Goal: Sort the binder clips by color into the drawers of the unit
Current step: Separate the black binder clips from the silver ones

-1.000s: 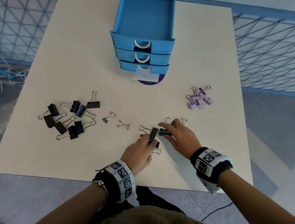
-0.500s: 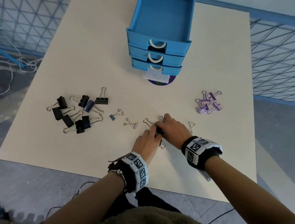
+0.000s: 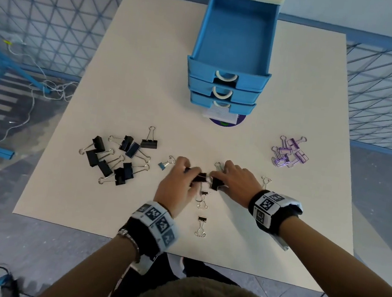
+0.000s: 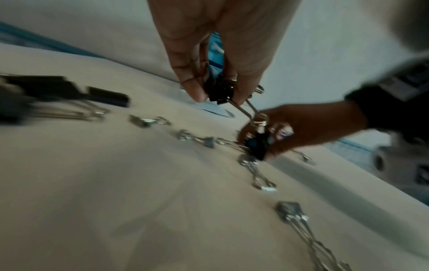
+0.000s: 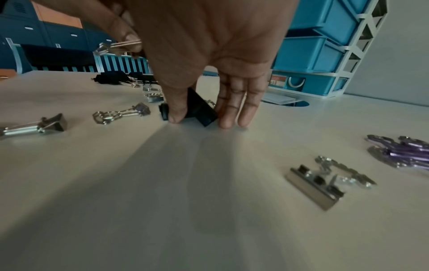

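My left hand [image 3: 190, 175] pinches a black binder clip [image 3: 199, 177] between thumb and fingers and holds it a little above the table; the left wrist view shows that black clip [image 4: 217, 88] with its wire handles hanging down. My right hand [image 3: 218, 178] grips a second black clip [image 3: 215, 184], which rests on the table in the right wrist view as the black clip [image 5: 197, 110]. The blue drawer unit [image 3: 227, 78] stands at the back with its top drawer [image 3: 234, 35] pulled out and nothing in it.
A heap of black clips [image 3: 116, 156] lies to the left, and a small blue clip [image 3: 163, 166] sits beside my left hand. Purple clips [image 3: 290, 151] are bunched at the right. Silver clips [image 3: 200, 225] lie near the table's front edge and by my right wrist.
The two hands, close together before, now each hold a separate black clip. The left hand has lifted its clip off the table.
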### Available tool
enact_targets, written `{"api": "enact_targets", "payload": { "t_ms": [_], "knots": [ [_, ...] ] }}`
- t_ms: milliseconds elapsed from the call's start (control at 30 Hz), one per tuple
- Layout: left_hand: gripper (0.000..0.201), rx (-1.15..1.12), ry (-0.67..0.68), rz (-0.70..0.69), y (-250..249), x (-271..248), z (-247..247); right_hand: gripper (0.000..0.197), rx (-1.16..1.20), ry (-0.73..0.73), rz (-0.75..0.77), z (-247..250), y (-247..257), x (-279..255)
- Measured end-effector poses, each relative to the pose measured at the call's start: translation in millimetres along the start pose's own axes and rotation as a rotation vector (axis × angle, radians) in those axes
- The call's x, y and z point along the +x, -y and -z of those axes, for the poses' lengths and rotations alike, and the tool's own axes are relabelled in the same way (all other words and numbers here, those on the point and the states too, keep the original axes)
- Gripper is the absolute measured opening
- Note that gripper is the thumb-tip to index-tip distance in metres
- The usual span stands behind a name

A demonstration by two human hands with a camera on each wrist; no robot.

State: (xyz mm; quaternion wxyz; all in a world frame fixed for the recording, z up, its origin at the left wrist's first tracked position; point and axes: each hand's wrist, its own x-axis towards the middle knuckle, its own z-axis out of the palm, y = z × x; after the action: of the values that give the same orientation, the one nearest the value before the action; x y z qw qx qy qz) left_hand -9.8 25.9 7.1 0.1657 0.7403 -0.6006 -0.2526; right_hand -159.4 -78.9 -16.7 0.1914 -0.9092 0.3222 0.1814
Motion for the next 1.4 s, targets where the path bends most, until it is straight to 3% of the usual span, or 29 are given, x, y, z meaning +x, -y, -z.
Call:
{"api": "enact_targets", "payload": {
  "t_ms": [167, 300, 433, 533, 800, 967, 1167, 1300, 1400],
  "knots": [
    [0.027, -0.087, -0.177, 0.284, 52, -16, 31, 0.038, -0.001, 0.012, -0.035, -3, 1, 2],
    [0.027, -0.116, -0.233, 0.495, 82, -32, 43, 0.04, 0.085, -0.004, -0.118, -3, -2, -1],
    [0.028, -0.132, -0.258, 0.588, 99, -47, 45, 0.037, 0.32, -0.097, -0.249, 0, -6, 1],
    [0.029, -0.164, -0.277, 0.642, 111, -52, 47, 0.036, 0.406, -0.175, -0.254, 10, 3, 13],
    [0.026, -0.2, -0.29, 0.702, 123, -49, 54, 0.035, 0.444, -0.169, -0.007, 42, 101, 81],
    [0.024, -0.219, -0.299, 0.674, 130, -35, 65, 0.033, 0.408, -0.128, 0.014, 44, 151, 112],
    [0.033, -0.192, -0.252, 0.607, 140, -13, 76, 0.043, 0.412, -0.035, -0.051, 35, 163, 121],
    [0.037, -0.109, -0.189, 0.532, 151, -6, 71, 0.056, 0.437, 0.013, -0.016, 28, 162, 117],
    [0.041, -0.008, -0.157, 0.453, 153, -7, 66, 0.055, 0.427, -0.055, 0.008, 25, 161, 112]
  ]
}}
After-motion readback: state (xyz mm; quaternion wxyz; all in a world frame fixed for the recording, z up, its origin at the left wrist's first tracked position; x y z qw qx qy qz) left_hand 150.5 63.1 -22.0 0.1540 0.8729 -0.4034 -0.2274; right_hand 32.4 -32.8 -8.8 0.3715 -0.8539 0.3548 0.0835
